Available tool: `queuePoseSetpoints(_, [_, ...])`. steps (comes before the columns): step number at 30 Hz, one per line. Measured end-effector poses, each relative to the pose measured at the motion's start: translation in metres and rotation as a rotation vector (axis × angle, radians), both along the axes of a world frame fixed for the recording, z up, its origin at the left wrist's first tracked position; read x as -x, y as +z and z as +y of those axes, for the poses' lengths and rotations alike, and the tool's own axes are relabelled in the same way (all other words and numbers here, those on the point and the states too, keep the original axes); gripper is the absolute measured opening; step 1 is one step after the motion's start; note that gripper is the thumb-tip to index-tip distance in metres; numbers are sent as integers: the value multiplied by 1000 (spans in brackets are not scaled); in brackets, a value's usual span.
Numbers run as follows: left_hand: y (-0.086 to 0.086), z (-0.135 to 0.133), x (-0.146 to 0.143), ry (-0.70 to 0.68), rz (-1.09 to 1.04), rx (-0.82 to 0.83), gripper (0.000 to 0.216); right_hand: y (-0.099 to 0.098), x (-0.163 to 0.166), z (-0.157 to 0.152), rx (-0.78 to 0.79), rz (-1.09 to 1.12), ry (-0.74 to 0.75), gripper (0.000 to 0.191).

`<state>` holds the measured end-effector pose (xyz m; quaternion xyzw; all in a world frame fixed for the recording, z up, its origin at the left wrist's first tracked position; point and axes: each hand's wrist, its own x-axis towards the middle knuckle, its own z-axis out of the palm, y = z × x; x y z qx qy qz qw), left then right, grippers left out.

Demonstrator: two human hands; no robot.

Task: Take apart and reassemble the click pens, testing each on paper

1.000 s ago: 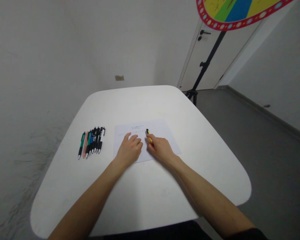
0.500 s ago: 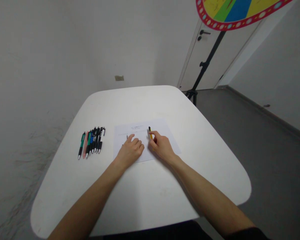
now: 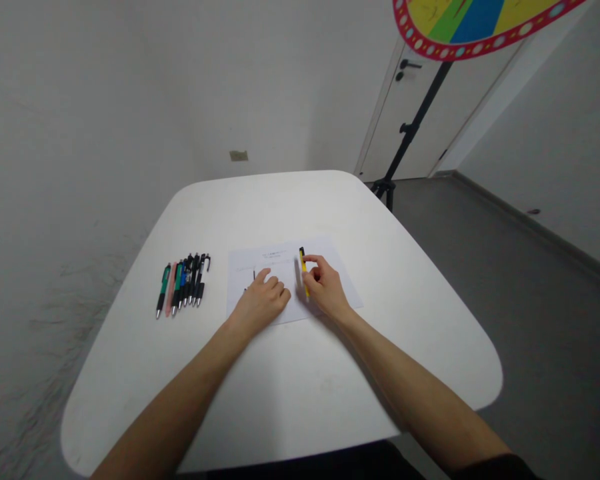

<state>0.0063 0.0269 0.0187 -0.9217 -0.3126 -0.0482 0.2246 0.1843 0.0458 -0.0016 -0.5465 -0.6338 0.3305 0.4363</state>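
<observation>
A white sheet of paper (image 3: 330,263) with a few printed lines and small pen marks lies in the middle of the white table (image 3: 290,400). My left hand (image 3: 261,301) rests on the sheet's left half, fingers loosely curled, holding it down. My right hand (image 3: 327,287) is closed on a yellow pen with a black end (image 3: 303,267), held upright just above the paper's middle. A row of several pens (image 3: 183,285), green, pink, blue and black, lies on the table left of the sheet.
A black stand (image 3: 410,130) carries a coloured prize wheel (image 3: 473,27) at the back right, beside a white door (image 3: 430,127). White walls close the left and back. Grey floor lies to the right of the table.
My right hand has lifted the yellow pen off the paper and shifted slightly right. Small marks now show on the sheet near my left fingers. My left hand stays put.
</observation>
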Motion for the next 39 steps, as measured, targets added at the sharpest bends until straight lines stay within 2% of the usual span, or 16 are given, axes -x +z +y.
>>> queuePoseSetpoints(14, [4, 4, -9, -130, 88, 24, 17, -2, 3, 1, 22, 118, 16, 32])
queuePoseSetpoints(20, [2, 2, -7, -145, 15, 18, 18, -3, 3, 0, 16, 140, -5, 34])
queuePoseSetpoints(23, [-2, -2, -3, -79, -177, 92, 19, -2, 4, 0, 39, 204, -22, 35])
queuePoseSetpoints(30, [-10, -13, 4, 116, -879, 315, 17, 3, 10, 0, 198, 480, -28, 47])
queuePoseSetpoints(35, [-6, -18, 0, 242, -1176, 401, 9, 7, 16, -5, 206, 621, 67, 23])
queuePoseSetpoints(39, [-5, -20, -2, 273, -1281, 422, 10, 6, 19, -8, 197, 680, 87, 19])
